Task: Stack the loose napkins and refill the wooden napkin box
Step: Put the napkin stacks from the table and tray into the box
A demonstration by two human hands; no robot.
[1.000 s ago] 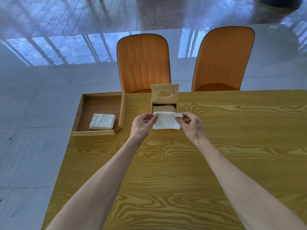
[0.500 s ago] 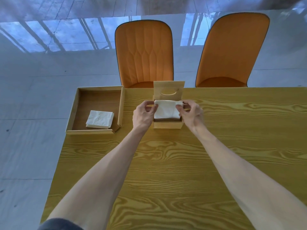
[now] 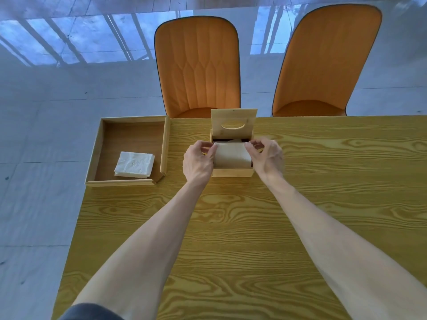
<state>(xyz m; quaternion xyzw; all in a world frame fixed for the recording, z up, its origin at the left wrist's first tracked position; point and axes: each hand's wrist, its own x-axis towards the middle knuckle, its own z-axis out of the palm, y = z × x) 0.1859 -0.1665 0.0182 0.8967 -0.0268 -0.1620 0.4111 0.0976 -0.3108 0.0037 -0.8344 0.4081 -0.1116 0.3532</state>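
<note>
Head view, looking down at wooden table [image 3: 231, 227]. Wooden napkin box [image 3: 232, 173] at 12 o'clock from both hands, lid [image 3: 233, 118] raised upright at far side. Napkin wad [image 3: 232, 155] sits in box opening, long axis running 9 to 3 o'clock. Left hand [image 3: 197, 161] pinches its 9 o'clock end, right hand [image 3: 268, 158] pinches 3 o'clock end; both equally near. Likely next: press downward. Remaining loose napkins [image 3: 134, 163] lie in tray [image 3: 97, 148] at 9 o'clock from box, nearer left hand.

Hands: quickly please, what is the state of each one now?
Left hand: fingers closed on the napkin, left edge.
Right hand: fingers closed on the napkin, right edge.
</note>
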